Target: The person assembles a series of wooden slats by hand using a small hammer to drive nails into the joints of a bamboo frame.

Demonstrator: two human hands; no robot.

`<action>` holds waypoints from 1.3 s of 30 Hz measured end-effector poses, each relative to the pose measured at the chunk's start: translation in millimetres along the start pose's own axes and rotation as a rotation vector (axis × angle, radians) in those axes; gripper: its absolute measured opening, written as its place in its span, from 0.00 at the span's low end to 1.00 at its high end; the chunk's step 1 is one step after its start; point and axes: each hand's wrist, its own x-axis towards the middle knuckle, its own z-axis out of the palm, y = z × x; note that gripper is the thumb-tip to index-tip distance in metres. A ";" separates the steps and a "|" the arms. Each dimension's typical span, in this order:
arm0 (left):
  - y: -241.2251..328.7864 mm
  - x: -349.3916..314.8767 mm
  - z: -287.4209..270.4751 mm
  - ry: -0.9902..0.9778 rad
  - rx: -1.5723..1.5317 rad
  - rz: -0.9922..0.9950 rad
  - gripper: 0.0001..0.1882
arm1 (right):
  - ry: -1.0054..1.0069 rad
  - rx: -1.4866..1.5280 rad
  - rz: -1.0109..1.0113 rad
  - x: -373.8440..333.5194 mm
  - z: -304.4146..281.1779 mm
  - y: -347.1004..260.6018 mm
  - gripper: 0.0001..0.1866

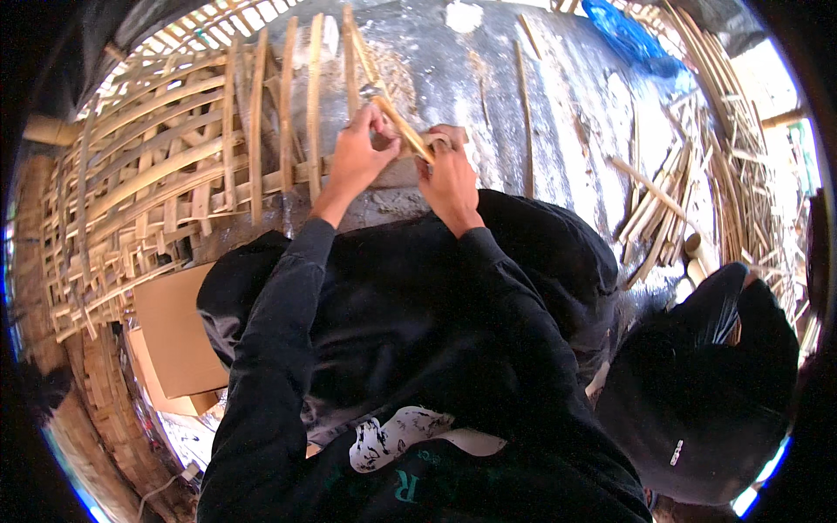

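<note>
A yellowish bamboo strip [403, 127] slants across in front of me, between my two hands. My left hand [356, 161] is closed with its fingertips at the strip's far left end. At the near right end my right hand [452, 180] grips the strip, fingers bent round it. Just beyond my left fingertips is a small shiny greyish spot [372, 89], too small to make out. Past it another thin bamboo piece [362, 50] runs away from me. Both black-sleeved forearms reach forward over my dark-clothed lap.
Upright bamboo slats [286, 109] and a woven bamboo lattice [148, 139] stand at left, above a cardboard box [179, 327]. Loose bamboo sticks [667, 205] lie in a pile at right, near a person in black [697, 410]. Blue plastic [632, 39] lies at far right.
</note>
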 end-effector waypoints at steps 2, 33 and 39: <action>1.6 0.6 -5.5 -0.006 0.032 -0.015 0.18 | 0.032 0.045 -0.042 -0.3 -0.9 -4.8 0.12; -7.5 -2.4 1.4 0.008 0.130 -0.059 0.20 | 0.108 0.159 -0.057 9.6 0.1 -0.1 0.12; -11.7 -0.6 0.6 0.011 -0.059 -0.041 0.20 | 0.138 0.186 -0.004 15.5 6.1 5.0 0.21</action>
